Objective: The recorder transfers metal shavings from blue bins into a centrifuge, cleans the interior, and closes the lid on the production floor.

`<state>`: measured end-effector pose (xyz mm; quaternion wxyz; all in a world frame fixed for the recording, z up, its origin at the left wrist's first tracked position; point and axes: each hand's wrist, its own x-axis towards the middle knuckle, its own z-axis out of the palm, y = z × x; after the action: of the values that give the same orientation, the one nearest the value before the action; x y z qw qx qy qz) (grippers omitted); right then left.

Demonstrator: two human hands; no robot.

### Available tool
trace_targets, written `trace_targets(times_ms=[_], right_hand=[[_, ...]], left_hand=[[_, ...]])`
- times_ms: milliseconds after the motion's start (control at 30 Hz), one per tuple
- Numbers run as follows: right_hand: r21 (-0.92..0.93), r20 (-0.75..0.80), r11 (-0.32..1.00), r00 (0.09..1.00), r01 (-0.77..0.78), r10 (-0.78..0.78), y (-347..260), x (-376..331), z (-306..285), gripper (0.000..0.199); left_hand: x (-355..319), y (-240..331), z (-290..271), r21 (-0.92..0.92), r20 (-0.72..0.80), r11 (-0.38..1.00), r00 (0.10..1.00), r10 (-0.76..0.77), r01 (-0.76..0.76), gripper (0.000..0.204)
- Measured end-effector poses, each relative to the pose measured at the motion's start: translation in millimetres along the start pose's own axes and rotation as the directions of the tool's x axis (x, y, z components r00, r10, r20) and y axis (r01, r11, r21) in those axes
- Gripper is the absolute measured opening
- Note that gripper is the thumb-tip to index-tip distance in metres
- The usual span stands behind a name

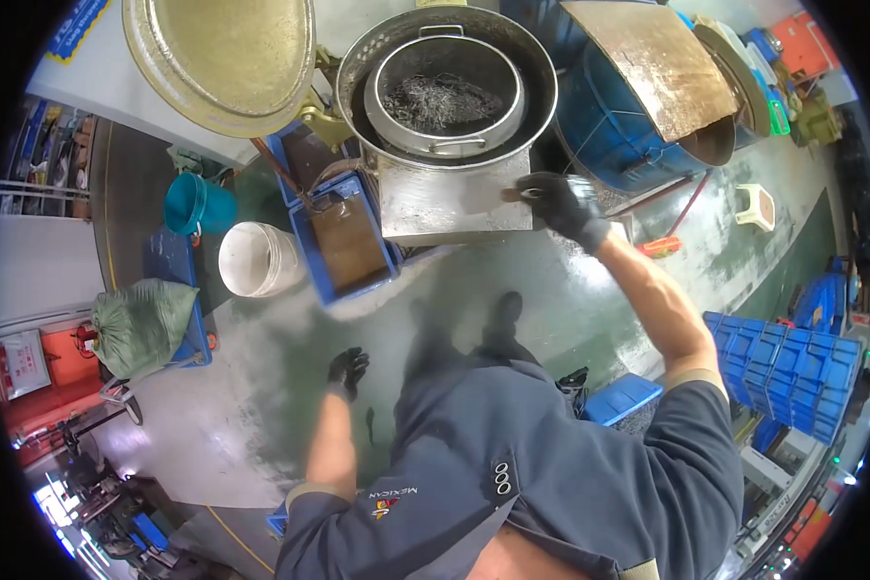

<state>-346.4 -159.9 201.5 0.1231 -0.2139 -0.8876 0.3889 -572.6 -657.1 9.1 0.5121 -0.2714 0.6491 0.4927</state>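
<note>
My right hand, in a dark glove, is at the front right corner of a metal machine. Its fingers are curled closed by a small brownish piece; whether that is a knob or a loose part I cannot tell. On top of the machine is a round drum, with a two-handled metal basket inside it. Thin, shiny metal pieces lie in the basket. My left hand, also gloved, hangs low over the floor with fingers loosely bent and apart, holding nothing.
A round lid stands raised left of the drum. Below it are a blue bin of brownish liquid, a white bucket and a teal bucket. Right are a blue barrel, a small stool and stacked blue crates.
</note>
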Motion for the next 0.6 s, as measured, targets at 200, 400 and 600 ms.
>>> trace_targets(times_ms=[200, 400, 600], right_hand=[[0.116, 0.005, 0.99, 0.997, 0.081, -0.082, 10, -27, -10, 0.022], [0.174, 0.036, 0.967, 0.983, -0.185, 0.182, -3, -47, -36, 0.026], [0.202, -0.317, 0.941, 0.89, -0.273, 0.326, -10, -126, -12, 0.028]], left_hand=[[18, -5, -15, 0.106, 0.11, 0.993, 0.992, -0.064, 0.053, 0.019], [1, 19, -8, 0.117, 0.013, 0.993, 1.0, 0.012, -0.013, 0.019], [20, 46, -24, 0.224, 0.042, 0.974, 0.999, -0.034, 0.023, 0.025]])
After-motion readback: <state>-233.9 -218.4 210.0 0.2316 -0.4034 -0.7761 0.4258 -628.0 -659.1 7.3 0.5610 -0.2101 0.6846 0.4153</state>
